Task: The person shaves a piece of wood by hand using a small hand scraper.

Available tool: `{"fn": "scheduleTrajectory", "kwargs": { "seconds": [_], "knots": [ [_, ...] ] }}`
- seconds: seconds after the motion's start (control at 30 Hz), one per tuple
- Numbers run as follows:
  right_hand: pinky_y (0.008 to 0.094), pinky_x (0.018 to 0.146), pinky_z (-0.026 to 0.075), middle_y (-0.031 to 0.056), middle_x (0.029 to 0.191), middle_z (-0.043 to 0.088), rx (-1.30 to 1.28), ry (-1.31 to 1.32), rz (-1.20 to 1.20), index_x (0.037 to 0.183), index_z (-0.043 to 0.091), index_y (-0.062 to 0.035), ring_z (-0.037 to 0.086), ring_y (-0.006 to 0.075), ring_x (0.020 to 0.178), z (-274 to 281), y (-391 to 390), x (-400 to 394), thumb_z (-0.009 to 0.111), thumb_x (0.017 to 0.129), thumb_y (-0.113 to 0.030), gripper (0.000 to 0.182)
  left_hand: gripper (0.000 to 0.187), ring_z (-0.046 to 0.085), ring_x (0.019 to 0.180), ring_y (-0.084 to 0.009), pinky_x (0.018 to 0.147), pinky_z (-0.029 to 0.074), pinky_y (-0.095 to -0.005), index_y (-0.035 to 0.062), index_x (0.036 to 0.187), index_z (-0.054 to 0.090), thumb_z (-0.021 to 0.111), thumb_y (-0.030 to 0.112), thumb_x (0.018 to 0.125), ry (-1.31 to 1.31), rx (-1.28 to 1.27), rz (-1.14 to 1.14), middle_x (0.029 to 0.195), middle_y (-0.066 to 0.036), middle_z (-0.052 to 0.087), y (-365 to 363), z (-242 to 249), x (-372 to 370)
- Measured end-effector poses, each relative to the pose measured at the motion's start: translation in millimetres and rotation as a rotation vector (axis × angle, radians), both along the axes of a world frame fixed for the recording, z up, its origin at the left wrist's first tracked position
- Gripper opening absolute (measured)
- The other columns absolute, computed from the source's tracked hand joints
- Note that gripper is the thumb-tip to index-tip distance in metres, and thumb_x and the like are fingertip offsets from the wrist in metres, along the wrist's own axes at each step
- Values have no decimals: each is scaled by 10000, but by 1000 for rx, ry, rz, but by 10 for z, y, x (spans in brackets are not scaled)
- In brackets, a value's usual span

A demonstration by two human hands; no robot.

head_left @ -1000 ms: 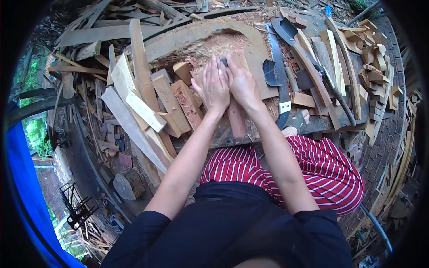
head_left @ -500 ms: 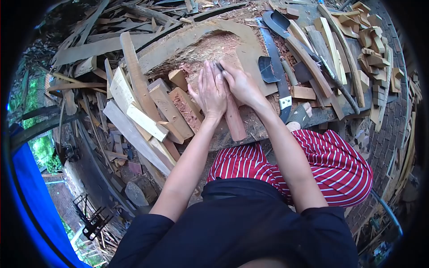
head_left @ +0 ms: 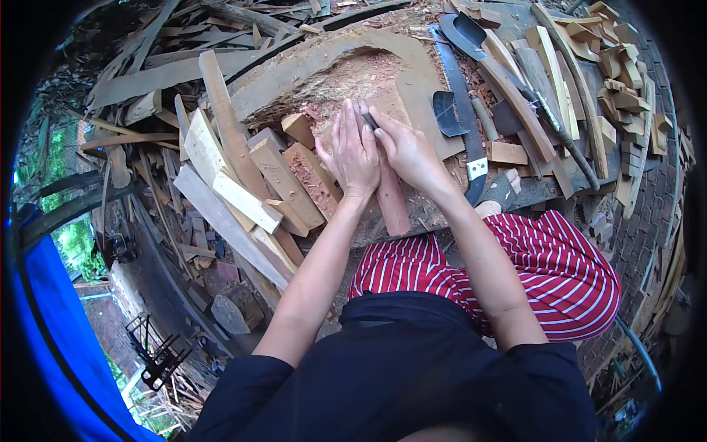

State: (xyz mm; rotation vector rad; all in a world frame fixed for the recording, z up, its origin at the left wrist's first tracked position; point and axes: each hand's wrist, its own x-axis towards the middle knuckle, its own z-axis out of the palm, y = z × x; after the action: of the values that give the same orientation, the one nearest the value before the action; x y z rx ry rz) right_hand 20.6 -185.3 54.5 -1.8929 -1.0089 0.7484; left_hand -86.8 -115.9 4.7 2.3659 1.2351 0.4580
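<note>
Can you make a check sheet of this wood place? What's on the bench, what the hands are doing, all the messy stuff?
Surface: grey worn wooden bench, hollow full of reddish sawdust.
Job's things: long reddish wood block under both hands; thin dark metal blade at the fingertips.
Clutter: pale wood offcuts, toothed hand saw.
Hands: left hand flat on block; right hand grips blade.
Cables: nothing seen.
Surroundings: scrap wood heaps, blue sheet.

Reddish wood strip (head_left: 392, 199); red-white striped trousers (head_left: 545, 265)
</note>
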Motion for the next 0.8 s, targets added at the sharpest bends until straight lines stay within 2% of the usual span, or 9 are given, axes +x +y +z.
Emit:
{"fn": "scheduleTrajectory", "kwargs": {
  "seconds": [0.2, 0.23, 0.27, 0.33, 0.37, 0.43, 0.53, 0.63, 0.8],
  "knots": [
    [523, 881, 532, 268, 1030, 700, -103, -189, 41, 1383, 574, -102, 682, 429, 976, -84, 212, 140, 487, 1007, -250, 414, 603, 365, 1461, -205, 1179, 55, -629, 129, 1580, 332, 364, 414, 1049, 22, -21, 7, 1600, -45, 398, -7, 9, 17],
    [526, 849, 546, 263, 1014, 706, -99, -226, 46, 1398, 568, -147, 690, 432, 950, -88, 216, 148, 486, 1011, -283, 418, 655, 287, 1509, -246, 1174, -10, -658, 71, 1589, 278, 367, 422, 1044, 44, -122, -17, 1629, -110, 332, -10, 124, 23],
    [526, 849, 546, 263, 1014, 706, -96, -239, 57, 1398, 568, -147, 690, 432, 950, -90, 190, 141, 486, 1011, -283, 418, 655, 287, 1509, -246, 1174, -10, -658, 71, 1589, 278, 367, 422, 1044, 30, -119, -6, 1629, -110, 332, -45, 127, 0],
    [544, 824, 556, 253, 1019, 708, -187, -284, 80, 1434, 536, -198, 694, 456, 931, -68, 100, 111, 490, 1014, -314, 437, 774, 180, 1549, -298, 1160, -90, -679, -24, 1581, 215, 421, 455, 1010, 3, -61, -34, 1645, -195, 252, -174, 84, -44],
    [544, 824, 556, 253, 1019, 708, -189, -292, 90, 1434, 536, -198, 694, 456, 931, -36, 63, 83, 490, 1014, -314, 437, 894, 95, 1565, -329, 1143, -137, -691, -93, 1566, 152, 489, 474, 962, 142, 1, -133, 1648, -248, 194, -279, 81, -120],
    [553, 746, 577, 261, 1020, 695, -228, -456, 86, 1468, 496, -239, 705, 467, 878, 21, 12, 1, 502, 1013, -330, 464, 918, 97, 1564, -332, 1144, -140, -689, -89, 1569, 137, 522, 460, 943, 105, -25, -120, 1650, -249, 186, -477, 110, -195],
    [533, 674, 590, 276, 1026, 679, -301, -590, 110, 1478, 481, -238, 715, 456, 830, 116, -59, -109, 508, 1012, -333, 476, 963, 84, 1565, -340, 1152, -140, -679, -77, 1579, 88, 598, 387, 905, -12, -157, -95, 1657, -251, 150, -623, 162, -135],
    [509, 627, 593, 296, 984, 679, -333, -594, 104, 1465, 493, -233, 721, 438, 801, 184, -30, -110, 507, 1015, -342, 464, 981, 58, 1567, -339, 1173, -126, -654, -66, 1583, 77, 632, 347, 887, -43, -153, -47, 1663, -243, 130, -645, 149, -18],
    [546, 687, 577, 299, 933, 682, -351, -525, 103, 1447, 494, -196, 709, 463, 828, 262, -71, -130, 505, 1015, -334, 454, 969, 15, 1569, -341, 1203, -90, -615, -40, 1592, 60, 619, 343, 899, -87, -99, 8, 1674, -231, 79, -700, 22, 85]
  ]
}}
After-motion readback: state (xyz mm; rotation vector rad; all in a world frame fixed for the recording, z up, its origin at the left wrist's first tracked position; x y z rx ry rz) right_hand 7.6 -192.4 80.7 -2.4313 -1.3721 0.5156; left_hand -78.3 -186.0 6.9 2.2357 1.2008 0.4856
